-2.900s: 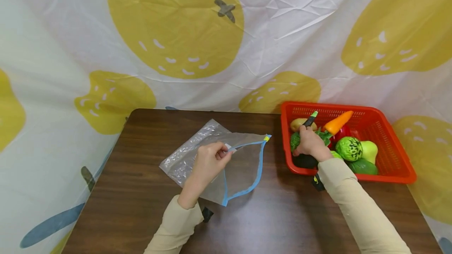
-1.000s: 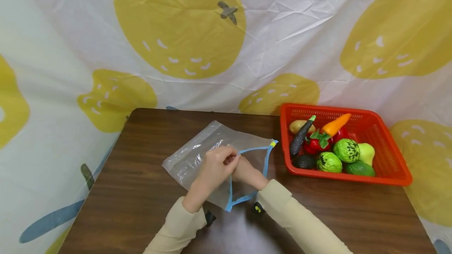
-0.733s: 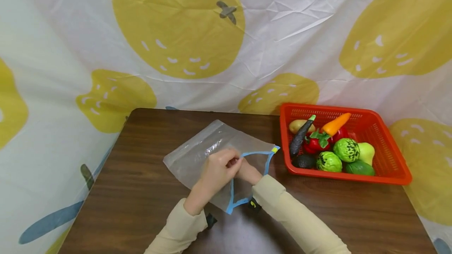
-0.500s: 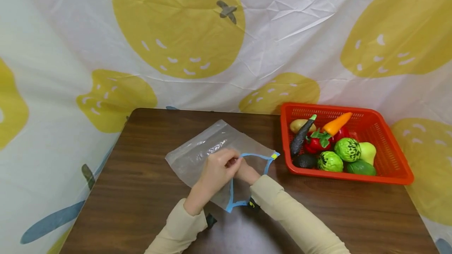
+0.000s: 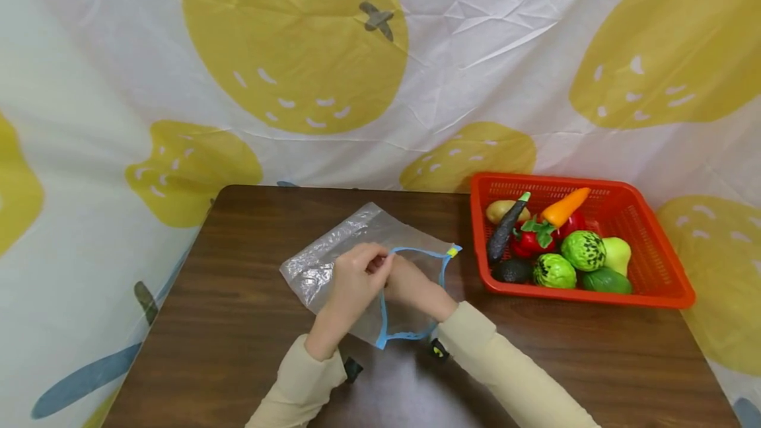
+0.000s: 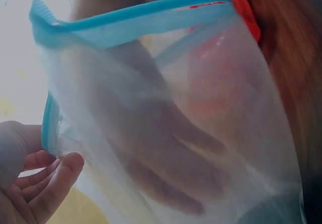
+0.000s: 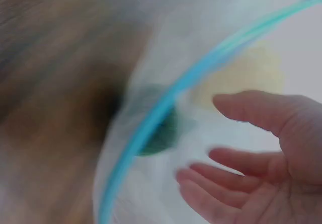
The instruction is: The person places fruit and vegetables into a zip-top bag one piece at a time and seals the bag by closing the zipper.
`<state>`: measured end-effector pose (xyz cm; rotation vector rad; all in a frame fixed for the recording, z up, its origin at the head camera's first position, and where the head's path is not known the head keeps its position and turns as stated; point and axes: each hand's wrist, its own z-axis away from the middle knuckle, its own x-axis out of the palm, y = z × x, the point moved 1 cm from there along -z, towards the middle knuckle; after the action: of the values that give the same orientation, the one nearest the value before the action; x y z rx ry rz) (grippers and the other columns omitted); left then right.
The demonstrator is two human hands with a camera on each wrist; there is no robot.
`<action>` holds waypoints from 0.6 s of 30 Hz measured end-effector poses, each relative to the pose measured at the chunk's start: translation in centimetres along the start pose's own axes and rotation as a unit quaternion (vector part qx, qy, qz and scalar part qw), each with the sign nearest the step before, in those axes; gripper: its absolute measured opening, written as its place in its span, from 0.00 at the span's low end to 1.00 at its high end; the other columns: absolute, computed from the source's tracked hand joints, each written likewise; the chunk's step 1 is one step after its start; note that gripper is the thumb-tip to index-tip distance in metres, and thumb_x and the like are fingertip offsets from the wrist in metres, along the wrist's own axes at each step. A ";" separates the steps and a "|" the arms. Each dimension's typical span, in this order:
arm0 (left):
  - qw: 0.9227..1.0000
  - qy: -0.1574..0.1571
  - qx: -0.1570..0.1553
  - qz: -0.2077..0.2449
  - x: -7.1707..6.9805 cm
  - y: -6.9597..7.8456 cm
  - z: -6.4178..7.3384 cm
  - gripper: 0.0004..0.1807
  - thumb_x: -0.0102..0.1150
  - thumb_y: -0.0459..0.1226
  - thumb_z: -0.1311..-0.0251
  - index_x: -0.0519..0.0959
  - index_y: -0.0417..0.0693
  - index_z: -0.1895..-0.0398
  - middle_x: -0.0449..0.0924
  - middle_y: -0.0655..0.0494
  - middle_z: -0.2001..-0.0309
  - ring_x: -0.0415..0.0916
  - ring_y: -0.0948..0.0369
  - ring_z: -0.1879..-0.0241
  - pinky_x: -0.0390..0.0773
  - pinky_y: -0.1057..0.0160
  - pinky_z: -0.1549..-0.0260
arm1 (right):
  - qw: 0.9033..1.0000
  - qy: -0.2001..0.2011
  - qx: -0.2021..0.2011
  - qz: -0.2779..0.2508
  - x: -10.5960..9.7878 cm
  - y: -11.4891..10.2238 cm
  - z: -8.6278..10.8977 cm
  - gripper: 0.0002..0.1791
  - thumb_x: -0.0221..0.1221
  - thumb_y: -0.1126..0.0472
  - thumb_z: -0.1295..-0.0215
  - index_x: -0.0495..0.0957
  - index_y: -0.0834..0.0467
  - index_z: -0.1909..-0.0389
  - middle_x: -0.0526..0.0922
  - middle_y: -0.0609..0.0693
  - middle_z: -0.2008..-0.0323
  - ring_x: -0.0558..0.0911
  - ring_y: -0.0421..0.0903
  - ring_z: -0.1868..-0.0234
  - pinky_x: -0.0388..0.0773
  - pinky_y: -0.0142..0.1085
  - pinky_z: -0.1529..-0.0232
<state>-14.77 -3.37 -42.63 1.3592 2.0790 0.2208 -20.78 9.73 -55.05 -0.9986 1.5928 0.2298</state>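
Observation:
My left hand (image 5: 352, 281) pinches the blue-edged rim of a clear zip bag (image 5: 397, 226) and holds its mouth apart. In the left wrist view, thumb and fingers grip that rim at the side. My right hand (image 5: 413, 288) reaches inside the mouth, and its spread fingers show through the plastic in the left wrist view. In the right wrist view the right hand (image 7: 251, 158) has nothing between thumb and fingers. Beyond the blue rim lies a dark green rounded thing (image 7: 162, 133), apart from the fingers; blur hides its kind.
A red basket (image 5: 666, 263) stands at the right with an eggplant (image 5: 504, 230), a carrot (image 5: 565, 207), red peppers (image 5: 529, 243), an avocado (image 5: 512, 271), a potato (image 5: 499, 210) and several green vegetables. The brown table (image 5: 238, 322) meets a patterned cloth (image 5: 333, 157) behind.
My right hand has come from the basket into the bag, and a bumpy green vegetable has left the basket. Lately the right hand has drawn slightly back toward the mouth, its fingers spread.

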 end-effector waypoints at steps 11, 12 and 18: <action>0.999 0.040 0.001 0.002 -0.5 -1.2 -0.7 0.06 0.66 0.23 0.56 0.78 0.36 0.80 0.74 0.50 0.81 0.72 0.61 0.83 0.74 0.72 0.84 | 0.976 -0.027 0.178 -0.120 -18.9 -3.7 4.4 0.03 0.65 0.65 0.47 0.81 0.60 0.72 0.82 0.46 0.76 0.79 0.40 0.74 0.77 0.32 0.70; 0.999 0.039 0.003 0.001 -0.5 -1.2 -0.7 0.06 0.66 0.23 0.56 0.78 0.36 0.80 0.74 0.50 0.81 0.72 0.61 0.83 0.73 0.72 0.84 | 0.972 -0.002 0.206 -0.111 -19.7 -2.8 4.7 0.04 0.65 0.65 0.47 0.81 0.61 0.72 0.82 0.48 0.75 0.80 0.42 0.74 0.77 0.34 0.69; 1.000 0.030 -0.003 -0.008 -0.4 -1.1 -0.4 0.06 0.67 0.24 0.56 0.78 0.38 0.81 0.74 0.52 0.81 0.72 0.61 0.83 0.73 0.72 0.84 | 0.931 0.081 0.351 -0.060 -22.7 2.8 6.4 0.10 0.62 0.61 0.43 0.79 0.66 0.68 0.83 0.57 0.73 0.79 0.51 0.70 0.73 0.35 0.70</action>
<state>-15.72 -4.09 -42.69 1.3487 2.1362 0.2636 -19.27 26.10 -37.98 -0.5528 1.5745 -0.4957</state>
